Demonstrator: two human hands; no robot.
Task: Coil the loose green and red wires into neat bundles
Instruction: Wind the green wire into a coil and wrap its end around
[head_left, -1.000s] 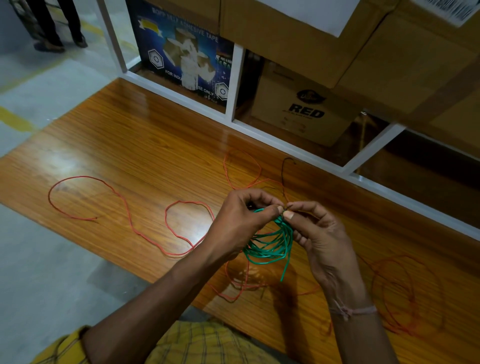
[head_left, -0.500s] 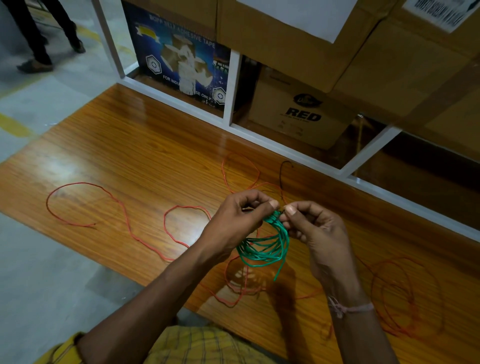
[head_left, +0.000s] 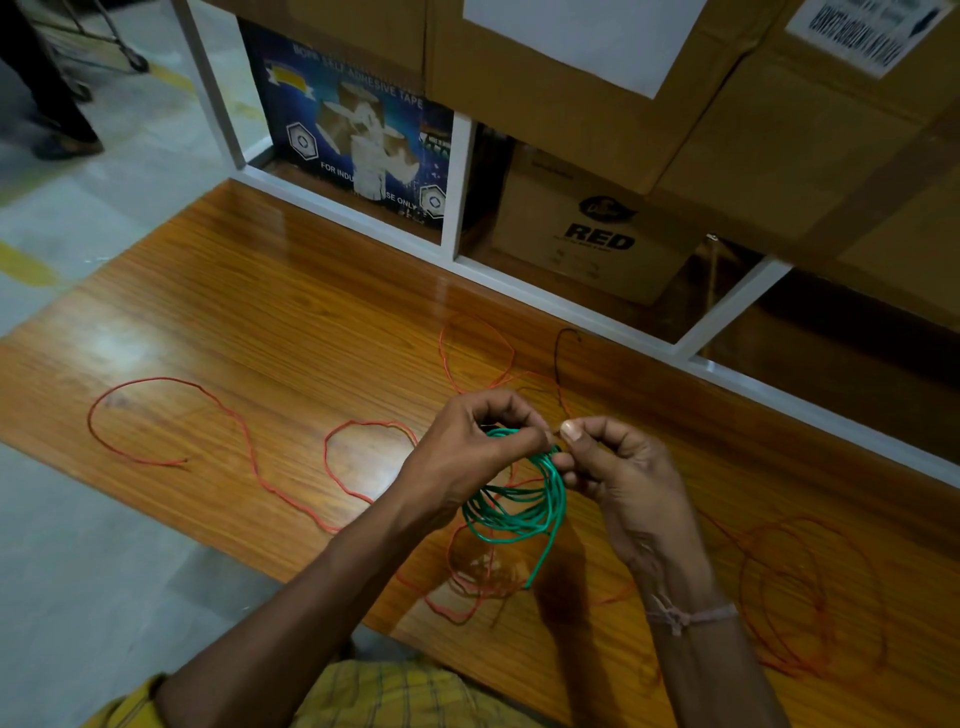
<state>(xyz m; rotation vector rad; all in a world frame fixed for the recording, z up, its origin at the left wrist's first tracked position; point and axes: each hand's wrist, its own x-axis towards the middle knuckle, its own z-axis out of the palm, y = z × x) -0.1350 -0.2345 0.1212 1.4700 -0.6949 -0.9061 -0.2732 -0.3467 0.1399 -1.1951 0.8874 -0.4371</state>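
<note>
A green wire (head_left: 519, 512) is wound into a small coil of several loops and hangs above the wooden table (head_left: 270, 322). My left hand (head_left: 467, 457) pinches the top of the coil. My right hand (head_left: 618, 473) grips it from the other side, thumb up. One green tail dangles down from the coil. A long loose red wire (head_left: 244, 441) snakes across the table to the left and passes under my hands. A second red wire (head_left: 810, 592) lies in rough loops at the right.
White shelf frames (head_left: 457, 176) run along the table's far edge, holding a blue tape box (head_left: 358, 130) and cardboard cartons (head_left: 587, 228). Grey floor (head_left: 78, 571) lies left of the table, where a person's legs (head_left: 47, 88) stand at the far left.
The hands have stayed together at the top of the green coil, with small finger shifts. The person at the far left has moved slightly.
</note>
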